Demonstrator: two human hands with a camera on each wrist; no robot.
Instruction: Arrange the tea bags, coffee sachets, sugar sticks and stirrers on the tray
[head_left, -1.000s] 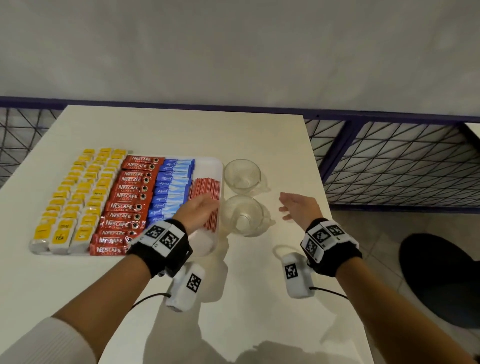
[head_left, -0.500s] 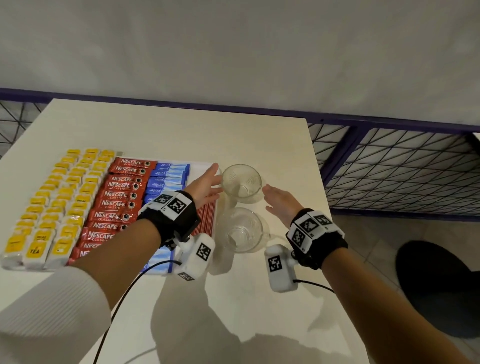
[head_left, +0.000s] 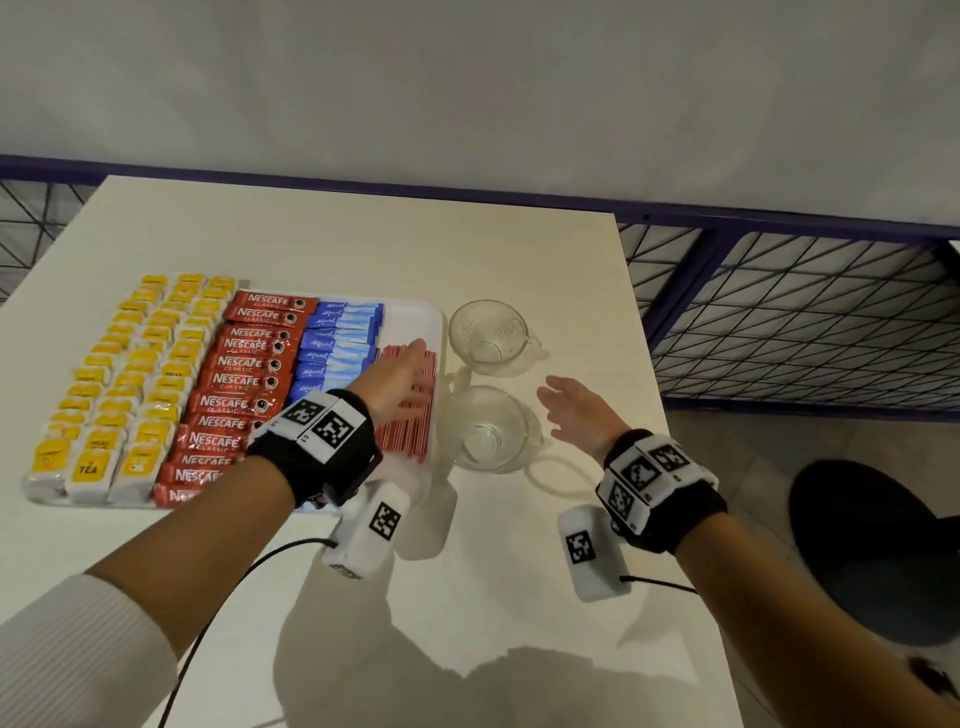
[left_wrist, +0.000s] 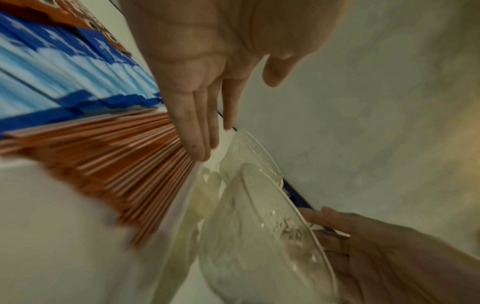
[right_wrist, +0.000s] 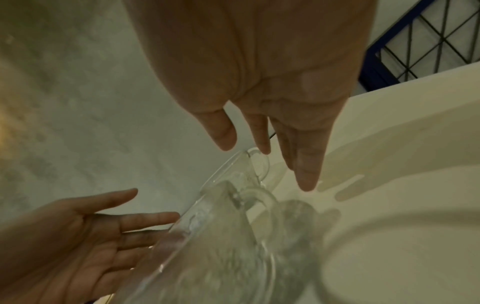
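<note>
A: Layout? Quick
B: White tray (head_left: 434, 332) on the table (head_left: 363, 244), filled in columns left to right: yellow tea bags (head_left: 130, 379), red coffee sachets (head_left: 244, 384), blue sugar sticks (head_left: 337, 345), then red stirrers (head_left: 410, 415) along the right rim. Grouped by type, likely so each kind can be picked at a glance

A: Left hand?
B: Left hand (head_left: 395, 379) over the stirrers, fingers straight and flat, holding nothing. Wrist view shows the fingertips (left_wrist: 200, 148) near the stirrer ends; contact can't be told. My guess: squaring that bundle against the rim

A: Right hand?
B: Right hand (head_left: 576, 410) above the table just right of the near glass cup (head_left: 483, 431), fingers spread and relaxed, empty. Reads as reaching toward the cups, not gripping yet

A: Anything in the way?
B: Two clear glass cups just beside the tray's right rim, far glass cup (head_left: 488, 335) behind the near one, handles to the right. Close enough that a sideways sweep off the stirrers could knock them. Blue metal grille (head_left: 779, 312) past the table edge, dark stool (head_left: 872, 545) lower right

A: Task status?
B: Looks nearly done, all four kinds on the tray, only tidying left
</note>
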